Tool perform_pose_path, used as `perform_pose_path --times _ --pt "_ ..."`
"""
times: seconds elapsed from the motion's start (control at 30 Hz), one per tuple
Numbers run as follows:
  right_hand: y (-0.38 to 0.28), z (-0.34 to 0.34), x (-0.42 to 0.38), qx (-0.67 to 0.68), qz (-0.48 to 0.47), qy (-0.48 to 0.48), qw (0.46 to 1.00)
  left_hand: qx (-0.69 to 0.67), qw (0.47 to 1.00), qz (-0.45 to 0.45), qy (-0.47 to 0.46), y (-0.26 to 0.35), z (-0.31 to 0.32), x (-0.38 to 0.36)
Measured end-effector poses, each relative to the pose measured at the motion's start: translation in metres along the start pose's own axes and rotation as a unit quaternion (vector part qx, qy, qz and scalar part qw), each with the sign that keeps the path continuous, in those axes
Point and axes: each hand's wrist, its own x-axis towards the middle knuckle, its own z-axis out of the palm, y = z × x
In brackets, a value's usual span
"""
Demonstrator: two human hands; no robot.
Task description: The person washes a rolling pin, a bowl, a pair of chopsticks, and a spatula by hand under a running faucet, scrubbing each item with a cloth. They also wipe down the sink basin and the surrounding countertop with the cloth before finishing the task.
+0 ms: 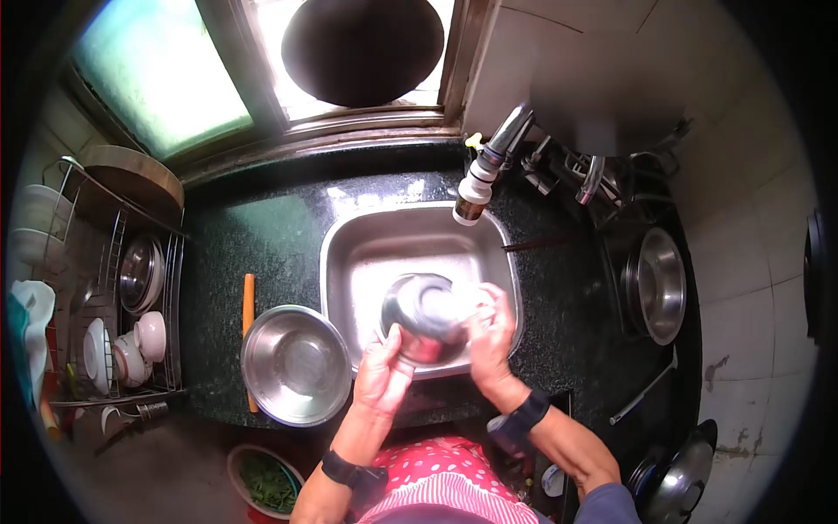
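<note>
Over the sink (336, 253) I hold a shiny metal bowl (417, 301), tilted and smeared by motion. My left hand (384, 371) grips its near left rim, thumb on top. My right hand (493, 345) is at the bowl's right side with fingers curled around something whitish and blurred; I cannot tell what it is. Left of the sink, a larger steel basin (297, 365) rests on the counter near my left hand. The faucet (478, 188), with a white filter end, hangs over the sink's far right corner.
A wooden-coloured stick (249, 301) lies partly under the basin. On the left, a dish rack (179, 288) holds bowls and a round chopping board (131, 179). Stacked metal basins (661, 286) stand at right. Below the counter, a bowl of green leaves (269, 482) sits at lower left.
</note>
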Motion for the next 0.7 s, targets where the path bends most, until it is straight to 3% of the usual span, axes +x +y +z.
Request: perform_pose_path --times 0.03,0.07,0.1,0.17,0.27,0.3,0.37,0.43,0.5,0.53,0.57,0.63,0.67,0.7 --pt "0.001 0.012 -0.009 -0.022 -0.076 -0.037 0.996 -0.023 1.000 0.015 0.007 -0.004 -0.005 0.004" --pt "-0.008 0.015 -0.015 -0.191 -0.206 -0.073 0.957 -0.023 1.000 0.012 0.005 -0.009 -0.012 0.009" --pt "-0.005 0.016 -0.019 -0.255 -0.280 -0.141 0.915 -0.010 1.000 0.007 -0.014 -0.014 -0.020 0.013" --pt "-0.008 0.021 -0.019 -0.362 -0.457 -0.187 0.791 0.004 0.999 0.000 -0.036 -0.020 -0.029 0.016" --pt "-0.012 0.005 -0.014 -0.348 -0.477 -0.176 0.788 -0.099 0.988 -0.034 0.118 -0.025 -0.030 0.024" --pt "-0.011 -0.004 -0.008 -0.358 -0.476 -0.157 0.788 -0.099 0.987 -0.034 0.119 -0.024 -0.031 0.022" --pt "-0.012 -0.017 0.011 -0.291 -0.268 -0.081 0.915 -0.054 0.990 -0.013 0.133 -0.023 -0.033 0.020" --pt "0.003 -0.037 0.030 -0.060 -0.013 -0.062 0.996 -0.060 0.990 -0.020 0.123 -0.016 -0.017 0.012" --pt "0.007 -0.049 0.035 0.060 0.083 -0.009 0.995 -0.002 0.988 -0.033 0.154 -0.018 -0.014 0.014" --pt "0.006 -0.053 0.036 0.158 0.136 -0.049 0.977 0.014 0.981 -0.030 0.191 -0.021 -0.014 0.016" --pt "0.003 -0.056 0.032 0.157 0.135 -0.048 0.977 0.014 0.981 -0.032 0.191 -0.025 -0.017 0.020" --pt "-0.029 -0.043 0.017 0.240 0.356 -0.104 0.897 0.090 0.959 -0.047 0.266 -0.038 -0.033 0.029" --pt "-0.024 -0.039 0.019 0.305 0.389 -0.138 0.858 0.166 0.950 -0.045 0.262 -0.042 -0.035 0.033" --pt "-0.025 -0.036 0.016 0.306 0.389 -0.138 0.858 0.167 0.949 -0.045 0.262 -0.043 -0.037 0.033"
